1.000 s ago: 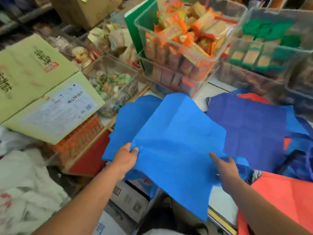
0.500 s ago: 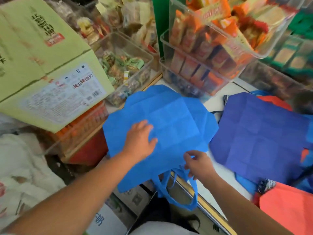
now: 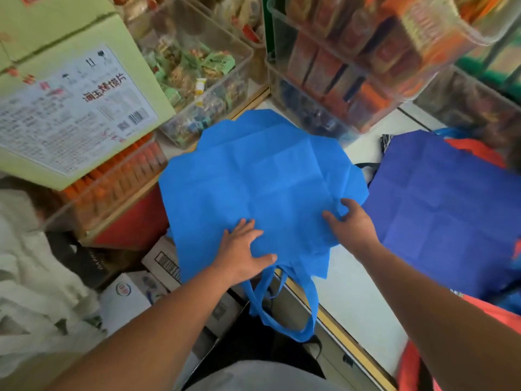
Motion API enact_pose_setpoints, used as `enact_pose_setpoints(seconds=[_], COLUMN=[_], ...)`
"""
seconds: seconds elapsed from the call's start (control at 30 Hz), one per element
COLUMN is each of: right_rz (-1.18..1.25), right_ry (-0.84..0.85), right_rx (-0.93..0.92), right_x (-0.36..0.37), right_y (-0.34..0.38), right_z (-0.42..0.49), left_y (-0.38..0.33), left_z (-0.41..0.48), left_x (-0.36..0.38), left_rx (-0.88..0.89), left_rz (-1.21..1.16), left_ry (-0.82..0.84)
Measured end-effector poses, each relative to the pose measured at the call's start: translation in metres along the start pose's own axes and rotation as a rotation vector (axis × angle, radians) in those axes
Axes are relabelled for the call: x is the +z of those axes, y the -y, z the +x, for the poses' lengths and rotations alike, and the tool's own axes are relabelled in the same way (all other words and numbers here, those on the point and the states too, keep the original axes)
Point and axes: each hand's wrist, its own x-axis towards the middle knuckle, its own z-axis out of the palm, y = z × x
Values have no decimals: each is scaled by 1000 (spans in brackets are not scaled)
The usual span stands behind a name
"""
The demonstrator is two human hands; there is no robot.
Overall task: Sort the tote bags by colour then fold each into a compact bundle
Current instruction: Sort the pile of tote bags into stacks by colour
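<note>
At the near edge of the white countertop [image 3: 352, 292], the left hand [image 3: 244, 249] lies flat with fingers spread, its palm pressing the near part of a bright blue tote bag [image 3: 253, 176]. Just to its right, the right hand [image 3: 349, 224] has crooked fingers and appears to pinch a pucker of cloth at the bag's right edge. The bag is spread open over the countertop's left end. Its left side overhangs that end, and its 2 handles [image 3: 282, 314] hang in loops off the near edge.

Beside it, toward the countertop's right side, a dark blue tote bag [image 3: 439, 198] lies flat. An orange-red bag [image 3: 473, 148] shows behind it, and a coral bag [image 3: 417, 368] sits at the near right corner. Clear bins [image 3: 352, 66] of packaged snacks line the far edge. A green cardboard box [image 3: 70, 88] stands off the left end.

The step in hand looks like smoothing the bright blue bag flat before its first fold, with the colour sorting only partly done. The next move probably calls for the left palm to pin the cloth while the right hand carries its edge across. The dangling handles would first need lifting onto the bag, or they could spoil a compact bundle.
</note>
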Motion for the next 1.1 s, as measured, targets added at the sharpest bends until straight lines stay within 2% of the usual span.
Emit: enact_pose_setpoints(seconds=[0.07,0.13,0.2,0.27,0.37,0.43,0.5,0.6,0.7,0.77,0.87,1.0,1.1], right_rz=[84,130,149,215,457,590,568,327,212,240,339,310,369], right_ry=[85,98,0,-128,-200,-129,-25,81,106,60,-65,-240,-370], right_rx=[56,41,-31,-60,134,283,310,193,37,28,55,72,107], right_x=[1,2,3,11,44,69,79,56,6,-24,-56,-89,-106], right_y=[13,25,27,19,1,-4,-1,-4,-24,-49,-98,-156,-188], right_z=[2,-1,-10,-31,-66,-76,-77,-76,-81,-90,-103,-121,-137], left_y=[0,1,-1,-5,-14,-16,-19,-20,-27,-40,-84,-157,-190], left_z=[-1,-3,-7,-11,-15,-15,-13,-8,1,6,7,15,40], left_x=[-1,-1,-4,-9,-13,-10,-3,9,16,23,45,80,103], left_rx=[12,-10,-40,-29,52,80,42,-72,-156,-175,-64,149,159], left_rz=[-53,-179,-230,-202,-156,-56,89,288,348,380,270,-19,-60], left_ry=[-18,-146,-348,-434,-442,-414,-263,-1,46,-54,-229,-176,-60])
